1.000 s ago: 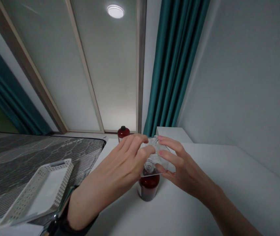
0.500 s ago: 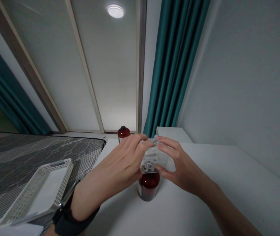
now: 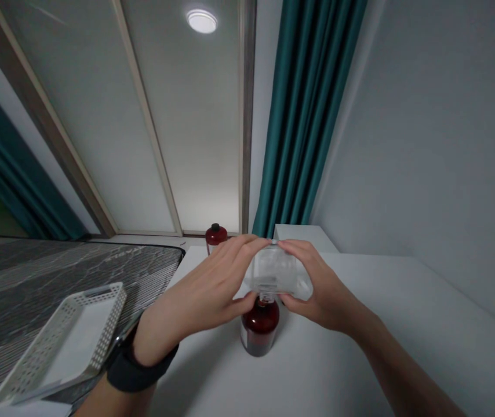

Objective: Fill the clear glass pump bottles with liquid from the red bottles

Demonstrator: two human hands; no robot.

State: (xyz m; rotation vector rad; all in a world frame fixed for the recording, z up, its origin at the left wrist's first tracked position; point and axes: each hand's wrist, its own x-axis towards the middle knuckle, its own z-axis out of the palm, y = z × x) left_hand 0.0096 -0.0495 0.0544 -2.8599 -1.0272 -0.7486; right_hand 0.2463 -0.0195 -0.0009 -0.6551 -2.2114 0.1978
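Between my two hands is a clear, box-shaped plastic container point(image 3: 274, 269), held above a reddish-brown bottle point(image 3: 259, 324). My left hand point(image 3: 219, 284), with a dark watch on its wrist, grips its left side, the thumb low by the bottle's neck and the fingers along the top. On the right, my right hand point(image 3: 315, 286) holds it with thumb below and fingertips at the upper edge. A small clear neck-like part under the container is right over the bottle's mouth; whether they touch I cannot tell. The bottle stands upright on the white table point(image 3: 330, 365).
A second reddish-brown bottle point(image 3: 216, 234) with a black cap stands behind my left hand, partly hidden. To the left, a white perforated basket point(image 3: 115, 315) rests on a grey patterned surface point(image 3: 143, 266). A white box-like block point(image 3: 308, 236) is beyond the table, near the teal curtain point(image 3: 304, 116).
The clear container has turned, its underside now facing down toward the bottle's mouth. My left thumb has come into view under its left edge. The view has shifted slightly.
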